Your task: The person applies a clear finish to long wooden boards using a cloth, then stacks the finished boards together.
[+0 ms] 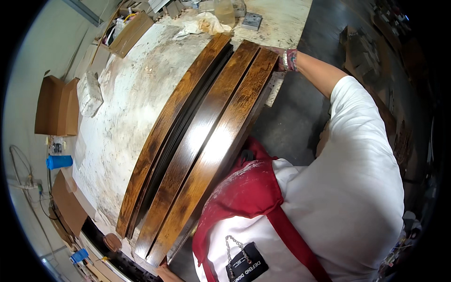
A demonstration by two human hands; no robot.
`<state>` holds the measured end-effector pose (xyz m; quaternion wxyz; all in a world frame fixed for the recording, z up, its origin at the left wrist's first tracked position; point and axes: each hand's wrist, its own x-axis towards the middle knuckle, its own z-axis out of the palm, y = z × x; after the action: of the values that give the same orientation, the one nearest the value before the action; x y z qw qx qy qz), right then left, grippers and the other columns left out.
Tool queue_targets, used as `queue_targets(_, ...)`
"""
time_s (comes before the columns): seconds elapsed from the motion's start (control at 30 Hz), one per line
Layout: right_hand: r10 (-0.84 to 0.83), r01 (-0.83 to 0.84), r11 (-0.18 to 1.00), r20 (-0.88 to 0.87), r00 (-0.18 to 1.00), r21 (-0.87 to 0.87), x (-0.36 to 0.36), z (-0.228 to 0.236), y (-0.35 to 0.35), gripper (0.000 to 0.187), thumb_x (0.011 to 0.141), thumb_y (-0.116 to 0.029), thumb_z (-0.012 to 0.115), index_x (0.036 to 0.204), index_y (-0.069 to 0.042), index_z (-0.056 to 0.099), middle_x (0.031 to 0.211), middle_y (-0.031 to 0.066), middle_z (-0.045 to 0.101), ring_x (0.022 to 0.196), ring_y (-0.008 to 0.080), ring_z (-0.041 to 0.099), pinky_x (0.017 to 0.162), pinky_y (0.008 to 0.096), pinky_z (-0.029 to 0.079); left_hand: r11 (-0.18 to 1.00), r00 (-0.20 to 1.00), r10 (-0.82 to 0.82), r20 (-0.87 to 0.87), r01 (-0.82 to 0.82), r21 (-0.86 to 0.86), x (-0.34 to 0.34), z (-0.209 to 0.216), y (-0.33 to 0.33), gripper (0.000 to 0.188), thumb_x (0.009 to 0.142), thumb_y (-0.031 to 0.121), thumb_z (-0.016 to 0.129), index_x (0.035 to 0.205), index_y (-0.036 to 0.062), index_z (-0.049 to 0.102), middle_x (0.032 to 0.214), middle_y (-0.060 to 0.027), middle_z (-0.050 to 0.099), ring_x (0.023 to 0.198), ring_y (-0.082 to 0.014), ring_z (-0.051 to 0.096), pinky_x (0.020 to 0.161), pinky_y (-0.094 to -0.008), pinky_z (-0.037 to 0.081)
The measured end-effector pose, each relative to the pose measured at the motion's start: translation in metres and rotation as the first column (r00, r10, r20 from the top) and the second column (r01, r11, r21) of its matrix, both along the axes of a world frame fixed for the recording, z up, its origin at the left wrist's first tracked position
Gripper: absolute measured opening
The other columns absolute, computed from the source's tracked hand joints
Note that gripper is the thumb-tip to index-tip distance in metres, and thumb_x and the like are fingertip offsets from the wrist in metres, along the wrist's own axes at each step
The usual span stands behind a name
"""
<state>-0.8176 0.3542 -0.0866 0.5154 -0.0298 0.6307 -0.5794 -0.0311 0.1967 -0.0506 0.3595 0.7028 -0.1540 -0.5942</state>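
Several long, glossy brown-stained wooden boards lie side by side at the table's edge, close against my body. My right hand point(278, 57) is closed around the upper end of the nearest wooden board point(220, 143), its fingers mostly behind the wood. At the lower end of that board my left hand point(162, 270) grips from beneath, largely hidden. Right beside it runs a second board point(201, 127). Dark thin edges point(188, 120) separate these from an outer board point(164, 124) lying on the white stained table point(123, 101).
At the table's far end are a crumpled cloth point(202, 24), a container of yellowish liquid point(224, 13) and a grey block point(252, 21). Along the left side stand an open cardboard box point(57, 105), a white wrapped block point(89, 94) and a blue cup point(59, 162).
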Motion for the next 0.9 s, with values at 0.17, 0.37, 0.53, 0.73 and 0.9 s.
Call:
queue_targets(0.17, -0.055, 0.053, 0.998, 0.037, 0.998, 0.040, 0.020, 0.021, -0.004, 0.076, 0.076, -0.047, 0.075, 0.133, -0.004, 0.048, 0.132, 0.0135, 0.054, 0.116, 0.0235, 0.056, 0.093, 0.0458, 0.047, 0.999, 0.999, 0.040, -0.004, -0.040, 0.007, 0.008, 0.000, 0.002, 0.088, 0.085, 0.075, 0.038, 0.143, 0.0084, 0.038, 0.141, -0.0116, 0.043, 0.130, -0.0299, 0.040, 0.107, -0.0432, 0.033)
queue_targets(0.37, -0.155, 0.150, 0.986, 0.064, 0.986, 0.066, 0.022, 0.010, -0.010, 0.066, 0.083, -0.045, 0.068, 0.132, -0.004, 0.049, 0.134, 0.0162, 0.051, 0.117, 0.0258, 0.055, 0.094, 0.0458, 0.048, 0.998, 0.998, 0.066, 0.025, -0.066, 0.014, 0.011, 0.002, 0.001, 0.088, 0.085, 0.075, 0.038, 0.143, 0.0086, 0.038, 0.142, -0.0115, 0.043, 0.130, -0.0300, 0.039, 0.108, -0.0435, 0.033)
queue_targets(0.53, -0.377, 0.366, 0.926, 0.189, 0.907, 0.090, 0.022, 0.039, -0.002, 0.041, 0.093, -0.032, 0.059, 0.121, -0.002, 0.057, 0.125, 0.0128, 0.059, 0.113, 0.0252, 0.058, 0.096, 0.0441, 0.048, 0.998, 0.998, 0.062, 0.015, -0.062, 0.031, 0.016, 0.003, -0.008, 0.089, 0.085, 0.075, 0.038, 0.143, 0.0087, 0.038, 0.143, -0.0114, 0.042, 0.131, -0.0302, 0.039, 0.108, -0.0438, 0.032)
queue_targets(0.73, -0.167, 0.192, 0.966, -0.147, 0.975, 0.175, 0.051, 0.089, -0.020, 0.047, 0.095, -0.041, 0.053, 0.127, -0.006, 0.053, 0.125, 0.0134, 0.058, 0.109, 0.0258, 0.059, 0.099, 0.0435, 0.046, 0.998, 0.998, 0.061, -0.001, -0.061, 0.006, 0.066, 0.035, -0.012, 0.089, 0.085, 0.076, 0.037, 0.144, 0.0090, 0.037, 0.144, -0.0112, 0.041, 0.131, -0.0304, 0.038, 0.108, -0.0441, 0.031)
queue_targets(0.9, 0.000, 0.001, 0.999, 0.038, 0.999, -0.035, 0.006, 0.082, -0.013, 0.068, 0.094, -0.054, 0.046, 0.139, -0.004, 0.043, 0.137, 0.0116, 0.050, 0.119, 0.0260, 0.052, 0.101, 0.0427, 0.042, 0.995, 0.994, -0.035, -0.099, 0.026, -0.092, 0.130, 0.056, 0.010, 0.086, 0.087, 0.074, 0.033, 0.143, 0.0089, 0.038, 0.145, -0.0086, 0.040, 0.132, -0.0273, 0.036, 0.106, -0.0434, 0.033)
